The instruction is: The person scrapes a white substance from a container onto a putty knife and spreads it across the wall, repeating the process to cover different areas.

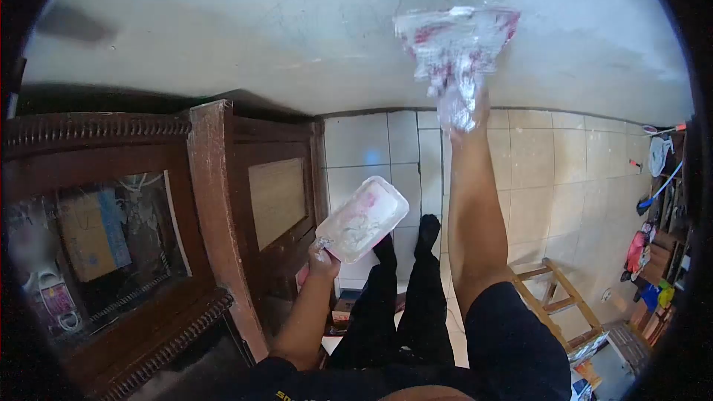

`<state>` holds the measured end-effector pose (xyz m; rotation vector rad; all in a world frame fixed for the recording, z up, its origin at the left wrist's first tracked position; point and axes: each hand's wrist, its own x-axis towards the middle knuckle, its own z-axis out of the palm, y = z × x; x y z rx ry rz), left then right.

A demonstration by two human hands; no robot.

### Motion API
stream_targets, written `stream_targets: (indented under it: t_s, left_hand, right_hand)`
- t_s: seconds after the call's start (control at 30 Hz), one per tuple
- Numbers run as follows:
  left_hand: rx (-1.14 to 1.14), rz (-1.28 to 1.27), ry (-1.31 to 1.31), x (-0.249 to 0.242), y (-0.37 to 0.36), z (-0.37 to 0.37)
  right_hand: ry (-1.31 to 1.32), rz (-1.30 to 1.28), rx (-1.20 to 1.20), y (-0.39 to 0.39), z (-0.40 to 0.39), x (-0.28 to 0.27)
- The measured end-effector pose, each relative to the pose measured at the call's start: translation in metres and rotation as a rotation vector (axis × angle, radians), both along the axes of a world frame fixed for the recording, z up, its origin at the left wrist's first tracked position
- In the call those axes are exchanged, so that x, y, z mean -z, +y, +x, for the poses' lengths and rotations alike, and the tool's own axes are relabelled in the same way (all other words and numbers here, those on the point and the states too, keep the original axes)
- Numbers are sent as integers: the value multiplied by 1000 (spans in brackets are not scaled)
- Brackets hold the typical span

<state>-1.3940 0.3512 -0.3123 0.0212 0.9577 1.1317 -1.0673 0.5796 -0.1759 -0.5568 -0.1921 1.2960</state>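
Note:
My left hand (324,261) grips the near-left corner of a shallow white tray (364,217), its inside smeared with white paste and pink stains. Raised in front of me, my right hand (466,115) is closed on a wide, paste-covered scraper (457,37) with reddish patches. The scraper lies against the pale wall (297,37), and its outline is blurred. White paste coats the fingers of that hand and hides part of them. Lumps of paste stick to the wall just above the scraper's edge.
Dark wooden cabinets (211,200) with glass panels stand at the left. Below is a tiled floor (531,156) with my feet on it. A wooden ladder (557,297) is at the lower right. Shelves with assorted items (657,252) line the far right.

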Motion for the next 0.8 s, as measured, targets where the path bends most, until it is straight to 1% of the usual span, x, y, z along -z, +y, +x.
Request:
stream_targets:
  t_s: [0.03, 0.1, 0.13, 0.2, 0.23, 0.3, 0.33, 0.4, 0.43, 0.5, 0.53, 0.6, 0.63, 0.67, 0.73, 0.77, 0.8]
  left_hand:
    - [-22, -32, -14, -2, 0, 1]
    - [-6, -30, -1, -7, 1, 7]
    - [4, -22, 11, -8, 4, 10]
    - [15, -23, 9, -4, 4, 13]
    - [24, -29, 12, -1, 2, 13]
    - [11, -47, -14, 18, -9, 6]
    - [0, -61, -39, 24, -11, 5]
    - [16, -39, -40, 15, -9, 9]
    - [28, -21, -43, 12, -5, 13]
    - [21, -45, -29, 12, -5, 11]
    - [6, -73, -15, 12, -7, 10]
    - [-1, -108, 16, 28, -12, -2]
    - [-7, -145, 50, 32, -15, -6]
    - [-6, -146, 57, 25, -14, -5]
    - [70, -36, 47, 0, -4, 10]
    - [71, 10, -1, -10, -1, 15]
    - [76, 9, 0, -5, -3, 13]
  right_hand:
    - [2, -9, 4, 5, -3, -15]
    - [-247, -11, 106, 17, -6, -37]
    - [-161, -80, 184, 24, -10, -36]
    - [-217, -253, 303, 19, -21, -38]
    - [-219, -250, 304, 18, -21, -25]
    - [-31, -274, 281, 13, -23, 27]
    - [-29, -271, 283, 4, -21, 46]
    - [-57, -334, 55, -20, -21, 73]
    - [-58, -327, 61, -26, -21, 76]
    - [-101, -234, 79, -38, -23, 69]
    - [-100, -234, 80, -39, -21, 64]
    - [-13, 0, 184, -36, -20, 3]
    - [-22, 69, 214, -30, -19, -26]
    - [-28, 134, 246, -22, -18, -51]
    - [-176, -4, 248, -10, -21, -85]
    - [-223, -38, 267, -1, -25, -80]
    - [-284, 10, 311, 10, -30, -65]
